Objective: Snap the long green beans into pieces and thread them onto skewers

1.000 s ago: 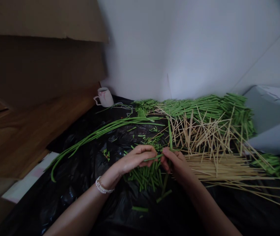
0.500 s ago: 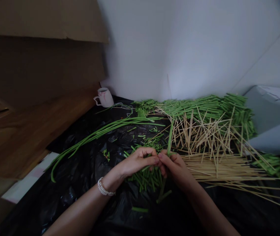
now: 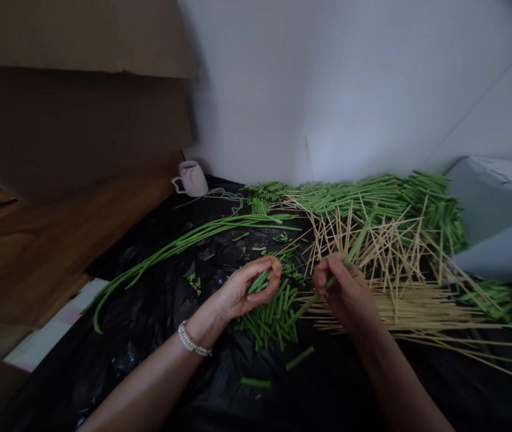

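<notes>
My left hand (image 3: 252, 289), with a beaded bracelet at its wrist, is curled around several short cut garlic scape pieces (image 3: 259, 281). To its right, my right hand (image 3: 345, 287) is closed on a long garlic scape (image 3: 360, 239), which slants from lower left to upper right through the fingers. Below and between the hands lies a heap of cut garlic scape pieces (image 3: 271, 321) on black plastic sheeting (image 3: 220, 384). Under and beyond my right hand are thin wooden skewers (image 3: 386, 252), some crisscrossed and others lying in a flat bundle (image 3: 422, 309).
Stacked rows of green pieces (image 3: 346, 195) line the back by the white wall (image 3: 328, 90). Long uncut scapes (image 3: 170, 249) curve across the left. A mug (image 3: 193, 178) stands behind them. A cardboard box (image 3: 80, 120) is at left, a white box (image 3: 503, 210) at right.
My hands were together and have moved apart. My right hand shifted right and up with the long scape, which now tilts further right; the pieces in my left hand have come into view.
</notes>
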The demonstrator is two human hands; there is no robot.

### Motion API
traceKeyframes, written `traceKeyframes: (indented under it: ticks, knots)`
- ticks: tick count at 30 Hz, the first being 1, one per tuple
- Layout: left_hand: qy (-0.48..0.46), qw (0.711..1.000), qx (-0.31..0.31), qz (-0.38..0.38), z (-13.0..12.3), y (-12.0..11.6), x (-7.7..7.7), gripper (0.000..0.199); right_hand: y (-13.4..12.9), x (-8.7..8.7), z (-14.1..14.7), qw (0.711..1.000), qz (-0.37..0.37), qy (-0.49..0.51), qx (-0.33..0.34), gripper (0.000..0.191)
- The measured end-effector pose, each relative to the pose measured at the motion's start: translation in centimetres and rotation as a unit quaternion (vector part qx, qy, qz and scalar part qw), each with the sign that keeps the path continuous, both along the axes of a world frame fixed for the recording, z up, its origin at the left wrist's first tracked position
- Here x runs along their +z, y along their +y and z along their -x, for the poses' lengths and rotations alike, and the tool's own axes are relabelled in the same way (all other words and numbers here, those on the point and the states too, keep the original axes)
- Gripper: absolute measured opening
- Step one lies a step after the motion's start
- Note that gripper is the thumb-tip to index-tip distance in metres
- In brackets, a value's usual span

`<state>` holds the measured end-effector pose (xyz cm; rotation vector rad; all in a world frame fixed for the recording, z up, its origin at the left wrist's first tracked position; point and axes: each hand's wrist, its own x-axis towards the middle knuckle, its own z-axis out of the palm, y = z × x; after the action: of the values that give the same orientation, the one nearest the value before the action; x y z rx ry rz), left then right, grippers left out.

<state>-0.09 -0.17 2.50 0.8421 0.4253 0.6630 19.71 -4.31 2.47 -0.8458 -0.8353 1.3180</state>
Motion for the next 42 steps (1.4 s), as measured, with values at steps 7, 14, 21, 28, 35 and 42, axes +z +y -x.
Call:
traceKeyframes:
  ticks: [7, 14, 21, 28, 35, 42]
  knots:
    - [0.158, 0.983, -0.006, -0.093, -0.2, -0.4, 0.4, 0.031, 0.3, 0.7, -0.9, 0.997, 0.005, 0.067, -0.035, 0.027]
    - [0.257, 0.945, -0.09, -0.182, -0.5, -1.3, 1.2, 0.028, 0.1, 0.3, 0.2, 0.997, 0.005, 0.077, -0.012, 0.023]
    - [0.24, 0.958, -0.033, -0.153, -0.5, -1.2, 0.5, 0.024, 0.1, -0.6, 0.4, 1.0, 0.009, 0.002, -0.001, 0.016]
    - [0.064, 0.991, 0.111, -0.026, -0.5, -0.2, -0.2, 0.023, -0.1, -1.4, 0.9, 0.995, 0.027, -0.101, 0.01, 0.019]
    - [-0.075, 0.986, 0.112, 0.095, -0.1, 0.7, -0.1, 0.023, -0.7, -1.7, 1.5, 0.989, 0.037, -0.121, 0.069, 0.022]
    - [0.028, 0.997, 0.067, 0.007, 0.0, 0.4, 0.2, 0.015, -0.7, -1.3, 1.3, 0.99, 0.045, -0.104, 0.088, 0.024]
